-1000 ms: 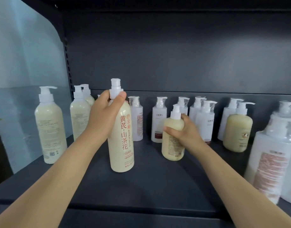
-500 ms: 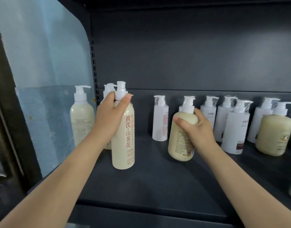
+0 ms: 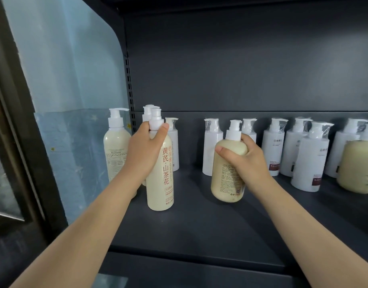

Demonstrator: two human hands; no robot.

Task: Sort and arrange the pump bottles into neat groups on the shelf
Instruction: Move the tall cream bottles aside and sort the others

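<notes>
Head view, tall bottle [image 3: 160, 173]: left of middle, now right beside the cream bottles [image 3: 116, 150].
Left hand [image 3: 144, 150]: grips its neck.
Round bottle [image 3: 226, 179]: middle, moved left too.
Right hand [image 3: 241, 156]: grips its top.
Shelf [image 3: 199, 225]: the cream group is coming together, I think.

The light was soft and fairly even. The brightest area was the pale blue panel [image 3: 60, 59] in the upper left of the frame. The dark shelf [image 3: 199, 225] looked dim across the centre and lower right, with only faint, soft-edged shadows by the bottle bases. The white bottles [image 3: 309, 159] at the right showed slight glare on their clear plastic wraps. Wide-angle distortion bent straight lines near the frame edges, and the cream bottle [image 3: 357, 167] at the far right edge looked smeared and soft.
</notes>
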